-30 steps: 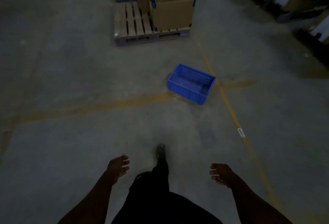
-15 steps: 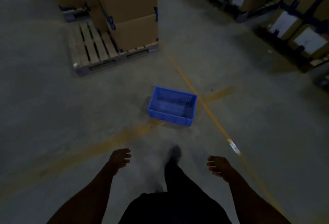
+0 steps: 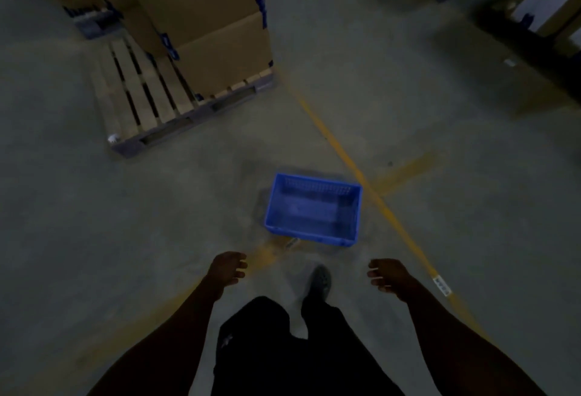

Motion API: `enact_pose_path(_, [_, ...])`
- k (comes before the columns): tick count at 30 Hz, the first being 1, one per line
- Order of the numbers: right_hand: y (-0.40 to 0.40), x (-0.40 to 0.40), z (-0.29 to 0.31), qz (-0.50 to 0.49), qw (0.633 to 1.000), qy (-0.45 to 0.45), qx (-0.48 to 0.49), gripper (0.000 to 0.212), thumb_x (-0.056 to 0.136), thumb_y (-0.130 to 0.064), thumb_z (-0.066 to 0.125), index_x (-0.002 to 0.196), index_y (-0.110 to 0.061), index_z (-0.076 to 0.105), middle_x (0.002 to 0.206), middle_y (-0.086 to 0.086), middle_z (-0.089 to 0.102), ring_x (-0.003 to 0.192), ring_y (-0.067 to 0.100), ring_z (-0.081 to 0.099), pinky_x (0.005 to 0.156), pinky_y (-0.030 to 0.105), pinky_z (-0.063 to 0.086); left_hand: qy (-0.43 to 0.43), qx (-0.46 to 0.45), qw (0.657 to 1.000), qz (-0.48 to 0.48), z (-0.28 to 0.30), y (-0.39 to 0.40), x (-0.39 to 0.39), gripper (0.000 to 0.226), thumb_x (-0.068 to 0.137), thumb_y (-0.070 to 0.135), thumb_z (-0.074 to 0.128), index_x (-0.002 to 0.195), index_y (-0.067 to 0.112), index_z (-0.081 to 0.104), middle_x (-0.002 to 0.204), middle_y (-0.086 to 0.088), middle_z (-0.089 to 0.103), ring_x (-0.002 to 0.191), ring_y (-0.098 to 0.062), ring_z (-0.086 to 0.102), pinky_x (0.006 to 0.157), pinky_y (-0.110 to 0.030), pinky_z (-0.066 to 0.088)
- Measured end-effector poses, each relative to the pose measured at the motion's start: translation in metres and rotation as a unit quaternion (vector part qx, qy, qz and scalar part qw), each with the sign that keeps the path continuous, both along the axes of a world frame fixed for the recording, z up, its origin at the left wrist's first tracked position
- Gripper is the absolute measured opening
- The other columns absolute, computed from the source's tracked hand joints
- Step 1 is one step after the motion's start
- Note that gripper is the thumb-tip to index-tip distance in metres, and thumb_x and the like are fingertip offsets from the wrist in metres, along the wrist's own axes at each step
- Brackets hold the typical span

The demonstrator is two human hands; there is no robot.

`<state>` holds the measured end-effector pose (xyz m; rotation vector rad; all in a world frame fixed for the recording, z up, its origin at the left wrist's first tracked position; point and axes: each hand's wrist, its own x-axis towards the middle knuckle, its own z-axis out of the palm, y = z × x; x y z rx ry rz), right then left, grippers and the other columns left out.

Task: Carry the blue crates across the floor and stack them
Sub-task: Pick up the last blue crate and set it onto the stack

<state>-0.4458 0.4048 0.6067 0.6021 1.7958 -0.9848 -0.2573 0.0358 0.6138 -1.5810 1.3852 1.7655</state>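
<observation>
Dim in here, v. little light, whole frame reads grey-green and underexposed. No clear light source; light looks soft and diffuse, no glare anywhere. The blue crate [image 3: 314,211] is the only strong colour, w/ a faint soft shadow on the floor [image 3: 471,238] at its left side. Forearms and trousers at the bottom go nearly black, detail lost. Upper right of the frame is smeared w/ motion blur, shelving there unreadable. Cardboard boxes [image 3: 201,18] in the upper left lean and stretch, wide-angle distortion at the edges. Yellow floor line [image 3: 355,169] soft-edged, fine grain throughout.
</observation>
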Motion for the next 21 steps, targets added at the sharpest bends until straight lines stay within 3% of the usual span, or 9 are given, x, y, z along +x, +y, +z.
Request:
enact_pose_path(5, [-0.047, -0.078, -0.034, -0.038, 0.999, 0.007, 0.004, 0.013, 0.100, -0.017, 0.053, 0.100, -0.006, 0.060, 0.076, 0.012, 0.060, 0.060, 0.024, 0.055, 0.058, 0.027, 0.041, 0.014, -0.001, 0.999, -0.041, -0.041, -0.050, -0.101, 0.025, 0.103, 0.016, 0.043, 0.093, 0.009, 0.065, 0.061, 0.000, 0.069, 0.046, -0.014, 0.063, 0.057, -0.023, 0.039])
enact_pose_path(7, [-0.061, -0.105, -0.064, -0.046, 0.999, 0.014, -0.001, 0.015, 0.101, -0.017, 0.052, 0.106, -0.005, 0.059, 0.078, 0.014, 0.062, 0.061, 0.025, 0.057, 0.059, 0.029, 0.044, 0.006, 0.005, 0.999, -0.051, -0.075, -0.073, -0.140, 0.026, 0.103, 0.016, 0.042, 0.090, 0.010, 0.064, 0.054, 0.003, 0.068, 0.041, -0.011, 0.062, 0.048, -0.017, 0.041])
enact_pose_path(10, [-0.076, -0.140, -0.127, -0.059, 0.998, 0.030, 0.010, 0.017, 0.101, -0.016, 0.053, 0.111, -0.003, 0.059, 0.081, 0.015, 0.063, 0.064, 0.026, 0.058, 0.060, 0.031, 0.046, 0.003, 0.007, 0.998, -0.069, -0.145, -0.096, -0.189, 0.023, 0.102, 0.014, 0.043, 0.091, 0.009, 0.062, 0.055, 0.002, 0.068, 0.040, -0.012, 0.061, 0.041, -0.012, 0.039])
enact_pose_path(12, [-0.086, -0.160, -0.173, -0.074, 0.997, 0.030, 0.010, 0.014, 0.101, -0.014, 0.052, 0.106, -0.004, 0.059, 0.080, 0.016, 0.063, 0.063, 0.026, 0.057, 0.061, 0.030, 0.044, -0.004, -0.017, 0.994, -0.108, -0.193, -0.101, -0.213, 0.013, 0.100, 0.010, 0.053, 0.091, 0.010, 0.062, 0.062, -0.003, 0.067, 0.039, -0.011, 0.059, 0.041, -0.013, 0.039])
enact_pose_path(15, [-0.098, -0.187, -0.257, -0.089, 0.996, 0.012, 0.006, 0.020, 0.104, -0.017, 0.044, 0.093, -0.009, 0.058, 0.066, 0.010, 0.065, 0.052, 0.022, 0.057, 0.056, 0.024, 0.039, -0.006, -0.038, 0.988, -0.149, -0.271, -0.112, -0.245, 0.018, 0.098, 0.007, 0.058, 0.080, 0.011, 0.058, 0.070, -0.009, 0.054, 0.037, -0.007, 0.051, 0.038, -0.015, 0.037])
enact_pose_path(17, [-0.100, -0.206, -0.317, -0.085, 0.996, 0.008, 0.029, 0.023, 0.104, -0.016, 0.041, 0.088, -0.010, 0.057, 0.063, 0.009, 0.066, 0.044, 0.018, 0.059, 0.047, 0.019, 0.042, -0.020, -0.064, 0.982, -0.178, -0.328, -0.121, -0.264, 0.020, 0.099, 0.007, 0.057, 0.080, 0.015, 0.058, 0.076, -0.008, 0.055, 0.049, -0.008, 0.057, 0.049, -0.019, 0.048])
enact_pose_path(18, [-0.103, -0.215, -0.346, -0.080, 0.996, 0.004, 0.036, 0.021, 0.104, -0.015, 0.042, 0.090, -0.010, 0.057, 0.070, 0.012, 0.067, 0.046, 0.017, 0.061, 0.047, 0.019, 0.046, -0.024, -0.073, 0.975, -0.208, -0.358, -0.125, -0.271, 0.020, 0.099, 0.009, 0.057, 0.082, 0.019, 0.058, 0.084, -0.007, 0.058, 0.063, -0.012, 0.061, 0.064, -0.026, 0.056])
enact_pose_path(20, [-0.107, -0.228, -0.402, -0.057, 0.996, -0.023, 0.059, 0.017, 0.102, -0.014, 0.047, 0.104, -0.006, 0.062, 0.096, 0.018, 0.065, 0.070, 0.024, 0.066, 0.070, 0.029, 0.056, -0.029, -0.108, 0.957, -0.269, -0.413, -0.135, -0.281, 0.011, 0.099, 0.015, 0.058, 0.091, 0.020, 0.062, 0.100, -0.009, 0.062, 0.089, -0.024, 0.062, 0.091, -0.038, 0.052])
enact_pose_path(21, [-0.105, -0.234, -0.430, -0.016, 0.995, -0.004, 0.094, 0.024, 0.100, -0.017, 0.051, 0.115, -0.003, 0.063, 0.109, 0.021, 0.064, 0.087, 0.028, 0.066, 0.083, 0.035, 0.054, -0.035, -0.133, 0.944, -0.300, -0.437, -0.140, -0.286, 0.008, 0.099, 0.020, 0.060, 0.099, 0.015, 0.065, 0.107, -0.012, 0.065, 0.098, -0.027, 0.063, 0.093, -0.038, 0.050])
